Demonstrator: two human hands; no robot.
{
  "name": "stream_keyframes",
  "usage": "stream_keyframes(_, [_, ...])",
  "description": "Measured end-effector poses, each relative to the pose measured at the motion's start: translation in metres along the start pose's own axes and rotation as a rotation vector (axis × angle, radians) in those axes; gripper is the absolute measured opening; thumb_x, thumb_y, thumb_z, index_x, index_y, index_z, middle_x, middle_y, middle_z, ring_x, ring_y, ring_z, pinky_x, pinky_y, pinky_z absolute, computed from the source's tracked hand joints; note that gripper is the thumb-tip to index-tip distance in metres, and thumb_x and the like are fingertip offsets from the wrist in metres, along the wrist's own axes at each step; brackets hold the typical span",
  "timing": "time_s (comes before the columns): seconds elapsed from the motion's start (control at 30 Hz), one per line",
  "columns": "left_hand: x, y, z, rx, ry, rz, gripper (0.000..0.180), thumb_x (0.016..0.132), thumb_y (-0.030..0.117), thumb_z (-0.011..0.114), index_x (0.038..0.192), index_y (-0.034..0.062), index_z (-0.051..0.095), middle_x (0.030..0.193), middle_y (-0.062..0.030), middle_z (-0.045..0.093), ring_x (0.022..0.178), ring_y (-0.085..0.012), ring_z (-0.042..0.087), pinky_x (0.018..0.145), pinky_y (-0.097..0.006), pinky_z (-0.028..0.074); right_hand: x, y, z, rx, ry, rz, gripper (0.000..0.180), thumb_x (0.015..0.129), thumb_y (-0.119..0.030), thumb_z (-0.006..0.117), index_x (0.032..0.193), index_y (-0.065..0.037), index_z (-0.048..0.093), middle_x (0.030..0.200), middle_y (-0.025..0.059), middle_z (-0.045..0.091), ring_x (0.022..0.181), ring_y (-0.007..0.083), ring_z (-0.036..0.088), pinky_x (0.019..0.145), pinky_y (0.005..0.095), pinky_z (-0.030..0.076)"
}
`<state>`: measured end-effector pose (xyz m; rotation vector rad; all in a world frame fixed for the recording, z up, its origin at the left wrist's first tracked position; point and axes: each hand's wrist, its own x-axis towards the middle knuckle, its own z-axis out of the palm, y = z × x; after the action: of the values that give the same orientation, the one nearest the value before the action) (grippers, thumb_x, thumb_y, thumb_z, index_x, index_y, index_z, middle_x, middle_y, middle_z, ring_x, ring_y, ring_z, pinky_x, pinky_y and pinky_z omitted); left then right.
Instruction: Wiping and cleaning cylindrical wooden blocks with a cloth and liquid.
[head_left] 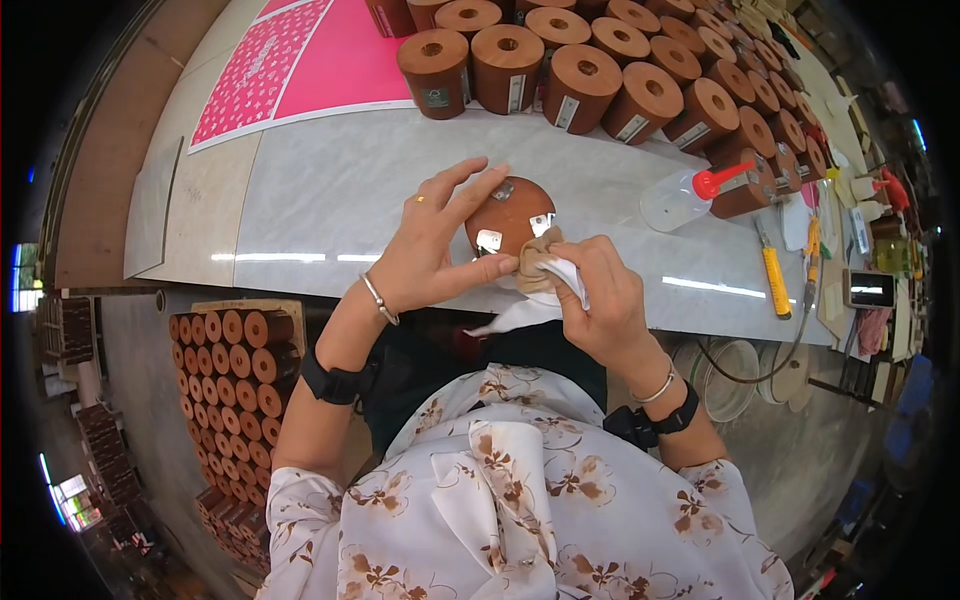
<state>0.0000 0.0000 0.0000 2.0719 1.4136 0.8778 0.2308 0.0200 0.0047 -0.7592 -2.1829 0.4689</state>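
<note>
My left hand (433, 235) grips a reddish-brown wooden cylinder (508, 217) from its left side, fingers over the far rim and thumb along the near rim. The cylinder's round end is turned up at me and carries three small shiny metal plates near its edge. Pinched in my right hand (607, 295) is a crumpled tan and white cloth (537, 272), pressed against the near right edge of the cylinder. A white tail of the cloth hangs over the table's front edge. The cylinder's lower side is hidden by my hands and the cloth.
Rows of wooden cylinders with centre holes (583, 85) stand at the back right. A pink sheet (345, 60) lies far left on the grey table (330, 190). To the right are a squeeze bottle with a red cap (675, 200) and a yellow cutter (774, 280). More cylinders (232, 365) are stacked below left.
</note>
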Motion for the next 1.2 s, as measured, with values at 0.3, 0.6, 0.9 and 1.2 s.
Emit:
stream_keyframes(0.3, [0.001, 0.011, -0.011, 0.376, 0.056, 0.125, 0.067, 0.079, 0.039, 0.071, 0.138, 0.0133, 0.05, 0.142, -0.0139, 0.042, 0.128, -0.0333, 0.041, 0.107, -0.044, 0.03, 0.0, 0.001, 0.003, 0.012, 0.018, -0.008, 0.032, 0.073, 0.0, 0.067, 0.104, -0.003, 0.059, 0.086, 0.0119, 0.057, 0.068, 0.0286, 0.062, 0.054, 0.0343, 0.049])
stream_keyframes(0.6, [0.0, 0.0, 0.003, -0.083, 0.108, 0.086, 0.068, 0.074, 0.042, 0.074, 0.131, 0.0123, 0.052, 0.138, -0.0125, 0.045, 0.127, -0.0342, 0.041, 0.106, -0.045, 0.03, -0.001, 0.0, 0.003, 0.013, 0.02, 0.0, 0.032, 0.074, -0.001, 0.067, 0.105, -0.002, 0.058, 0.085, 0.0118, 0.056, 0.067, 0.0278, 0.06, 0.053, 0.0339, 0.048])
stream_keyframes(0.9, [0.0, 0.007, -0.005, 0.23, 0.149, 0.125, 0.071, 0.074, 0.047, 0.074, 0.133, 0.0126, 0.053, 0.137, -0.0131, 0.046, 0.127, -0.0348, 0.041, 0.105, -0.045, 0.03, -0.004, 0.003, 0.003, 0.029, 0.01, -0.001, 0.033, 0.075, -0.002, 0.068, 0.106, -0.001, 0.058, 0.086, 0.0124, 0.056, 0.067, 0.0285, 0.06, 0.053, 0.0338, 0.048])
stream_keyframes(1.2, [0.002, 0.006, -0.005, 0.173, 0.105, 0.122, 0.066, 0.074, 0.049, 0.073, 0.129, 0.0161, 0.058, 0.136, -0.0131, 0.046, 0.127, -0.0329, 0.042, 0.105, -0.046, 0.029, -0.007, 0.008, 0.001, 0.052, 0.001, -0.005, 0.034, 0.074, -0.002, 0.068, 0.107, -0.002, 0.058, 0.087, 0.0127, 0.057, 0.069, 0.0291, 0.06, 0.054, 0.0345, 0.048])
